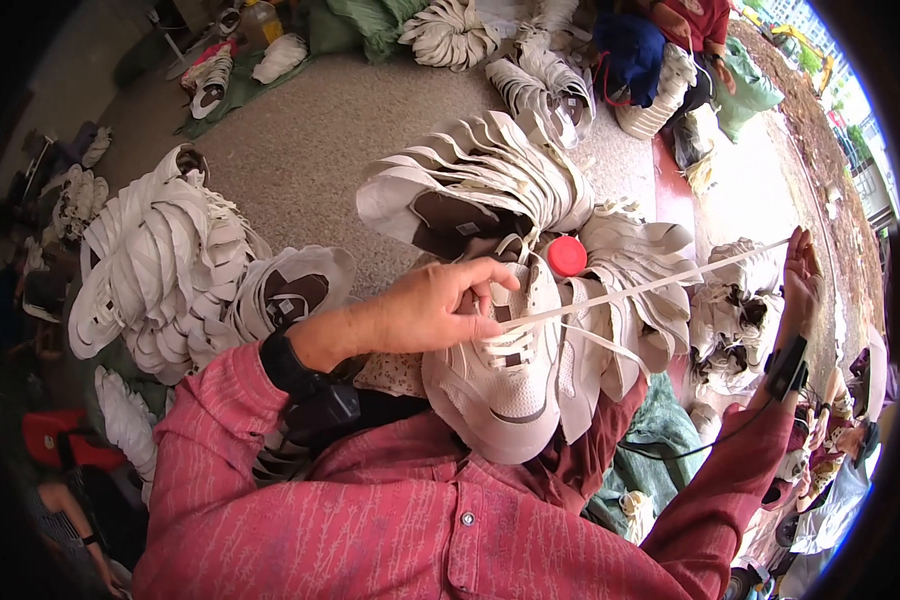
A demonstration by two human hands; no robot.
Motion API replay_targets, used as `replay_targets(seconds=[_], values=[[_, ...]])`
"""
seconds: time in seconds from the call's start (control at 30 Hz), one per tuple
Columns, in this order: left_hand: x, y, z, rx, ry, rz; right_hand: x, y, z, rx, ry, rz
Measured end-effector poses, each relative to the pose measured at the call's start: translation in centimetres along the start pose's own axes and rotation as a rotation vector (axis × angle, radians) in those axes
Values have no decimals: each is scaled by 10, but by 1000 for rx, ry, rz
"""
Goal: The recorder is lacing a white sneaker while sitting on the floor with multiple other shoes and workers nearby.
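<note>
A white shoe upper (510,395) lies on my lap, toe toward me, with laces partly threaded through its eyelets. My left hand (430,303) is at its lacing, fingers curled and thumb pressed at the base of a white shoelace (650,286). The lace runs taut to the right from the shoe. Its far end is pinched in my right hand (802,285), held out at arm's length. A second, loose lace strand (610,347) hangs over the upper's right side. Behind it stands a fanned stack of white uppers (490,170) with brown linings.
A red round lid (567,256) sits among the uppers. More stacked uppers (160,260) lie to my left, and others (738,305) to the right. At the far right, another person (705,30) handles uppers beside a green sack (748,88). A red object (65,440) is at lower left.
</note>
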State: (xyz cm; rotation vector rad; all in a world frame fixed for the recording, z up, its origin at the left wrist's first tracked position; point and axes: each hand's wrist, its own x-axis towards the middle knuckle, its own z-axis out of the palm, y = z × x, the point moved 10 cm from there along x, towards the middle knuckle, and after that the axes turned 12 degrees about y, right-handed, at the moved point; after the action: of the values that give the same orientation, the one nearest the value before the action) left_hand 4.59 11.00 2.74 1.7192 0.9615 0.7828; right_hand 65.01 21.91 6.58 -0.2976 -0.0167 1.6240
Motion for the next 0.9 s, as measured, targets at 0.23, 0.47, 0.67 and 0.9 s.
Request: replay_targets(seconds=[0.23, 0.47, 0.67, 0.9], values=[[12, 5, 1, 319, -121, 29, -15, 0, 16, -83, 186, -466], [17, -14, 2, 288, 12, -236, -36, 160, 53, -1460, 290, -754], [18, -8, 5, -316, -73, -323, -76, 370, 35, -1986, -302, -456], [-7, 80, -93, -780, 105, 44, -111, 436, 51, -1888, -555, -166]])
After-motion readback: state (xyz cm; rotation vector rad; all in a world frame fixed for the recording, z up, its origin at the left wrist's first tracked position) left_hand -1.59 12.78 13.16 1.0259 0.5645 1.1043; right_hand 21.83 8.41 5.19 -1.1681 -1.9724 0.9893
